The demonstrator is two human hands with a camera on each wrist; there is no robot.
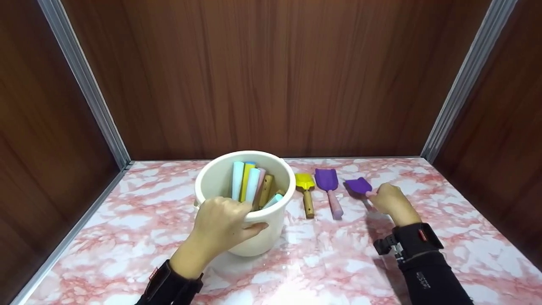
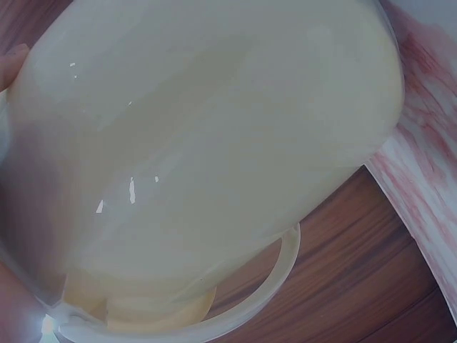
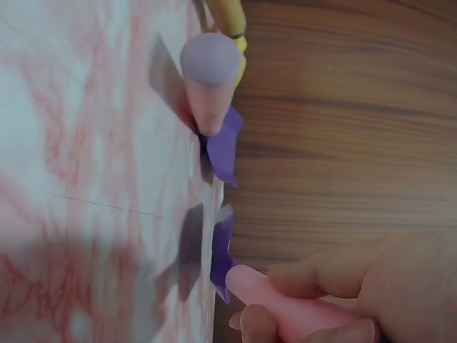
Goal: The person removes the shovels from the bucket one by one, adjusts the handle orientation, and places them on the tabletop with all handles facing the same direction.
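Shovel (image 1: 359, 186), purple-bladed, aims 10 o'clock from right hand (image 1: 389, 200), whose fingers (image 3: 321, 276) clasp its pink handle (image 3: 285, 307); white bucket (image 1: 258, 239) at 9 o'clock, left hand (image 1: 223, 220) gripping its rim (image 1: 250, 153).

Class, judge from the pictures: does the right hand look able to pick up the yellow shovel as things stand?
Probably not without letting go first: the right hand holds a purple shovel, and another purple shovel lies between that hand and the yellow shovel.
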